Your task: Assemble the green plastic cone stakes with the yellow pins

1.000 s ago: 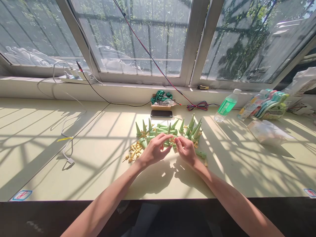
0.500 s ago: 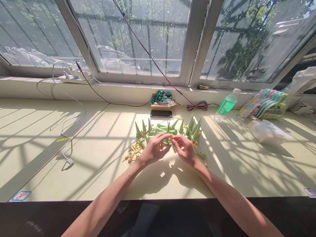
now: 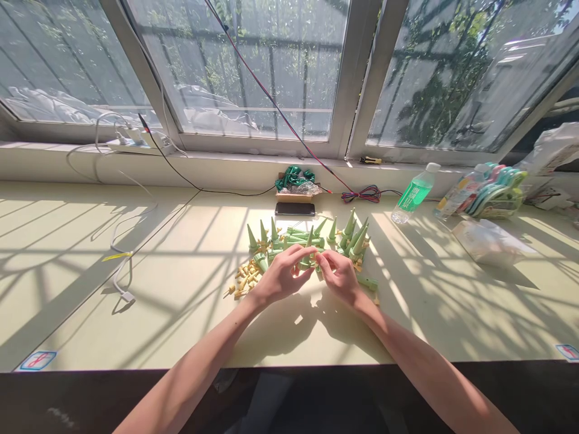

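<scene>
While close together at the centre of the head view, left hand [image 3: 283, 274] and right hand [image 3: 338, 274] reaching up from the bottom of the frame over a pale yellow-green table [image 3: 181, 337]. Left fingers curved into a loose C, forefinger above, thumb below, opening toward the right of the frame. Right thumb and forefinger pinched together, just beside the left fingertips. Contents of that pinch too small and covered: cannot tell.

Within and above the left hand's curve, a green cone [image 3: 310, 236]: long axis nearly upright, point toward the top of the frame with a slight lean right, lower part crossed by the left forefinger. From the right fingertips, just to the left and upward; left hand the nearer one. Cannot tell whether gripped by the left fingers or standing behind them.

Around both hands, mid-frame, a cluster of parts: standing cones [image 3: 252, 239] at its left, tightly grouped cones [image 3: 359, 241] at its right, green tubes [image 3: 298, 232] lying between, and a heap of small yellow pegs [image 3: 244, 278] at its lower left. Above the cluster, a dark smartphone [image 3: 295, 209] lying flat; toward the upper right, a green-labelled clear bottle [image 3: 414, 194].
</scene>
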The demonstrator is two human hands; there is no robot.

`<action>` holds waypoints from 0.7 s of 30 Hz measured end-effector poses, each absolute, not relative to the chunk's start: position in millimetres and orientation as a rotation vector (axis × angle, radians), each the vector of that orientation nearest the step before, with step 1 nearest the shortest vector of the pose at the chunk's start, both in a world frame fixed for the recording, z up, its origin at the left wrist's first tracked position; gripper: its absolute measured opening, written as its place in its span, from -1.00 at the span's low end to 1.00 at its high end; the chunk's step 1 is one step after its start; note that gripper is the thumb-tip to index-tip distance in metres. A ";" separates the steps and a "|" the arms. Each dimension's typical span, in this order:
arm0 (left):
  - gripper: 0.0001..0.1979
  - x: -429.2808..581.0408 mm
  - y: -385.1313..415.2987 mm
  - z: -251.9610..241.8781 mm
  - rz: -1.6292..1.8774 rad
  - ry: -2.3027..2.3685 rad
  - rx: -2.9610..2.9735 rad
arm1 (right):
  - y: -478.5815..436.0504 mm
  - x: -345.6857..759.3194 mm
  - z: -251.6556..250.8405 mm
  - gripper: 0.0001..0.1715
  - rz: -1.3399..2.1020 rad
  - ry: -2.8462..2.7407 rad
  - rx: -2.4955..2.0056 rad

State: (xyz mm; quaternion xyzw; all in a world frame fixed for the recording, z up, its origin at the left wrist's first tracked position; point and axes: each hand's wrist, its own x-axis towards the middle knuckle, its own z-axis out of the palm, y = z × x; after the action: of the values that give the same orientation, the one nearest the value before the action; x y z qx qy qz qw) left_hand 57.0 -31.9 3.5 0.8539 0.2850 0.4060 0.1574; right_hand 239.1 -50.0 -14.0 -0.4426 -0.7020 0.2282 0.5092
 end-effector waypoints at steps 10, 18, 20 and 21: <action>-0.62 56.0 -31.9 5.0 1.154 0.837 2.416 | -50.7 240.3 -14.7 -0.72 0.642 -1.668 -0.988; -0.60 56.7 -32.1 4.3 1.138 0.838 2.411 | -50.0 239.1 -14.9 -0.74 0.631 -1.688 -0.974; -0.60 56.9 -32.4 4.3 1.147 0.833 2.413 | -50.0 238.8 -14.3 -0.71 0.618 -1.694 -0.992; -0.60 57.0 -32.5 4.3 1.150 0.831 2.415 | -50.0 238.7 -14.1 -0.69 0.612 -1.695 -0.999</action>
State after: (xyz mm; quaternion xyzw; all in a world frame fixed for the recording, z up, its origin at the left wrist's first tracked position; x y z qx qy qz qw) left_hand 57.0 -32.5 4.3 0.8498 0.2923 0.4046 0.1695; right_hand 238.7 -50.0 -14.1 -0.4159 -0.7051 0.2549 0.5146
